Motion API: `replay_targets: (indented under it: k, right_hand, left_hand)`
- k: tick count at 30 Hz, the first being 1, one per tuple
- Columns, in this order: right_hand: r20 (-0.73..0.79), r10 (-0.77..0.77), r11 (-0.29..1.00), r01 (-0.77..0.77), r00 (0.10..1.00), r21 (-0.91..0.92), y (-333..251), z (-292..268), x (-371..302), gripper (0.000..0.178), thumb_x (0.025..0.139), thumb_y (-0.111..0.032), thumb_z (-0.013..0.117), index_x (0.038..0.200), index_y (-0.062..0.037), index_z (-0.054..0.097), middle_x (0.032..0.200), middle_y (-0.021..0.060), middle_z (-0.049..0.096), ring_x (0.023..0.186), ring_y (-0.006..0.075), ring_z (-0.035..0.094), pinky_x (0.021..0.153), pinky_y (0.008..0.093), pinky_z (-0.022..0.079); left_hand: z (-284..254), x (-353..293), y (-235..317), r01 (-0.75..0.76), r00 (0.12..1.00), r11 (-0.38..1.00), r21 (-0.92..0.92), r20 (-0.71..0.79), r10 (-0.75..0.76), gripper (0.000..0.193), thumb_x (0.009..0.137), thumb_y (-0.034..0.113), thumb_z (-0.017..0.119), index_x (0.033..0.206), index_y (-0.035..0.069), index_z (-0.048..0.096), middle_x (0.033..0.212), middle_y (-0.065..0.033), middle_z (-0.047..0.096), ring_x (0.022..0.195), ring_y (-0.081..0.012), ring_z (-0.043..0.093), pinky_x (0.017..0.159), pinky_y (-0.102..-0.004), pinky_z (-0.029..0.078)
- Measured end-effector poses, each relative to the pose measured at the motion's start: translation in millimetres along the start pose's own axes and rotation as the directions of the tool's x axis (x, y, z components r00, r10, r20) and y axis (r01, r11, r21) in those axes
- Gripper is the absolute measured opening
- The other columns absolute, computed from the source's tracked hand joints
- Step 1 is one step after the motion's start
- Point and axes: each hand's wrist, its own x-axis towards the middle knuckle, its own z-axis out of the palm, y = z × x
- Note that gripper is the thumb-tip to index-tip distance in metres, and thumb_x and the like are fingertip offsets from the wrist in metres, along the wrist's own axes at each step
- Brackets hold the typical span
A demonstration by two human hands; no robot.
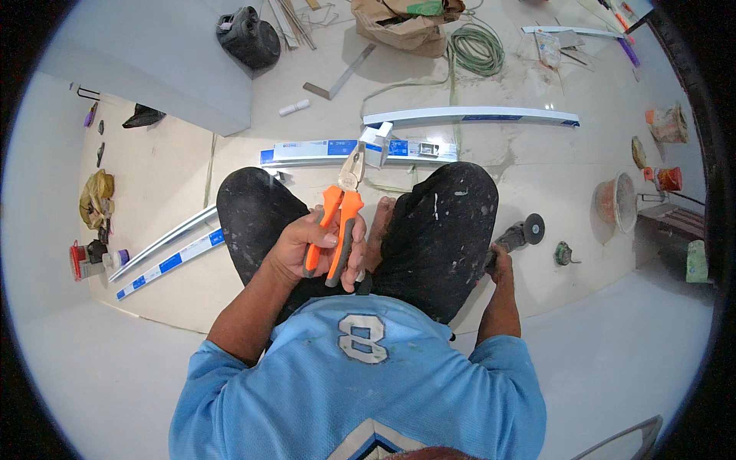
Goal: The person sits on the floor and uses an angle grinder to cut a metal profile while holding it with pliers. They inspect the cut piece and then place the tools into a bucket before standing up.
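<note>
In front of my lap, my left hand (300,244) is wrapped round the orange and grey handles of combination pliers (349,202). The plier jaws point away from me and meet a short piece of white metal profile (376,144), apparently clamped in them. Outside my right knee, my right hand (501,265) is closed on the body of an angle grinder (514,236). Its dark disc (534,228) faces up, away from the pliers. Beyond my feet a long blue-and-white profile (322,150) lies across the floor, behind the small piece.
Another long profile (475,115) lies farther off, and a wrapped strip (172,262) rests at left. Ahead are a metal square (341,77), a white marker (294,107), a paper sack (402,29) and a coiled green hose (477,50). Buckets (618,202) stand at right.
</note>
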Motion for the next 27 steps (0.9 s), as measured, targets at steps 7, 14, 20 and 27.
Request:
replay_targets:
  k: [7, 14, 20, 27]
  right_hand:
    - [-0.177, -0.278, 0.591, 0.022, 0.944, -0.807, -89.3, -18.9, -34.5, 0.056, 0.093, -0.041, 0.082, 0.124, 0.0032, 0.068, 0.103, 0.0206, 0.075, 0.095, 0.0329, 0.076, 0.074, 0.0468, 0.061]
    - [0.545, -0.669, 0.547, 0.831, 0.505, -0.099, -268.7, 220.7, -302.9, 0.043, 0.1, -0.012, 0.069, 0.141, -0.0012, 0.065, 0.127, 0.0141, 0.074, 0.109, 0.021, 0.071, 0.088, 0.0331, 0.059]
    - [0.879, -0.474, 0.171, 0.985, 0.054, 0.031, -303.4, 286.0, -326.6, 0.035, 0.091, -0.001, 0.076, 0.126, -0.008, 0.077, 0.12, 0.0102, 0.074, 0.108, 0.0196, 0.069, 0.089, 0.0319, 0.057]
    - [0.949, -0.29, 0.153, 0.972, -0.127, 0.177, -318.2, 306.7, -330.5, 0.021, 0.088, 0.0, 0.079, 0.109, -0.0026, 0.079, 0.109, 0.0105, 0.074, 0.103, 0.0212, 0.07, 0.09, 0.0364, 0.055]
  left_hand:
    - [-0.4, 0.6, 5.5, 0.062, 0.998, 0.992, 0.111, -0.034, -0.059, 0.046, 0.081, 0.018, 0.072, 0.117, -0.007, 0.057, 0.094, -0.0298, 0.071, 0.072, -0.0476, 0.075, 0.07, -0.0531, 0.064]
    - [5.9, 7.3, 5.5, 0.133, 0.988, 0.982, 0.131, 0.055, -0.141, 0.053, 0.078, 0.018, 0.072, 0.12, -0.011, 0.057, 0.095, -0.0329, 0.071, 0.076, -0.0473, 0.075, 0.069, -0.054, 0.067]
    - [5.7, 8.2, 8.3, 0.225, 0.949, 0.96, 0.167, 0.183, -0.255, 0.073, 0.077, 0.015, 0.07, 0.137, -0.019, 0.049, 0.113, -0.0426, 0.068, 0.091, -0.0533, 0.076, 0.076, -0.0586, 0.067]
    - [19.1, -6.5, 10.5, 0.226, 0.956, 0.959, 0.172, 0.148, -0.252, 0.108, 0.074, 0.014, 0.074, 0.166, -0.01, 0.022, 0.142, -0.0425, 0.058, 0.133, -0.0571, 0.059, 0.107, -0.0696, 0.052]
